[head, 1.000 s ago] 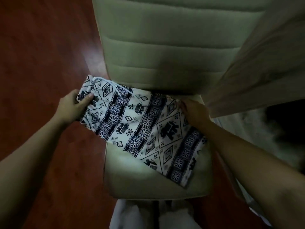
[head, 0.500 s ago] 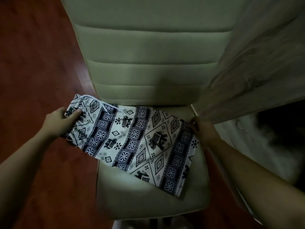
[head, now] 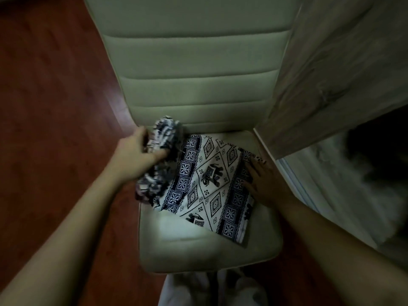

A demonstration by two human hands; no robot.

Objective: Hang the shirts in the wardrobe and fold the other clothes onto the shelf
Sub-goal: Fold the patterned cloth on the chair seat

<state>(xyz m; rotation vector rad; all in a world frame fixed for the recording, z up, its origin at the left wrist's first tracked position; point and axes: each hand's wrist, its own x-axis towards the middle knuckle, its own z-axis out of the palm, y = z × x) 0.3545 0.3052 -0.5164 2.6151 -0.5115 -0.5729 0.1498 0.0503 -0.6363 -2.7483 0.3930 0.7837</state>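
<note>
A white garment with a dark blue elephant and diamond print (head: 212,180) lies on the seat of a pale padded chair (head: 198,246). My left hand (head: 136,155) grips the garment's left end, lifted and bunched over the flat part; that end is blurred. My right hand (head: 262,180) rests flat on the garment's right edge, fingers spread, pressing it onto the seat. No shirt, wardrobe rail or shelf is visible in the head view.
The chair's ribbed backrest (head: 198,69) rises behind the seat. A light wood-grain panel (head: 340,69) stands at the right, with a dark gap (head: 379,155) below it. Red-brown wooden floor (head: 50,111) lies to the left. White cloth (head: 198,290) shows below the seat's front edge.
My left hand has carried the garment's left end up and rightward over the rest, bunching it. My right hand has gone from pinching the right edge to lying flat on it.
</note>
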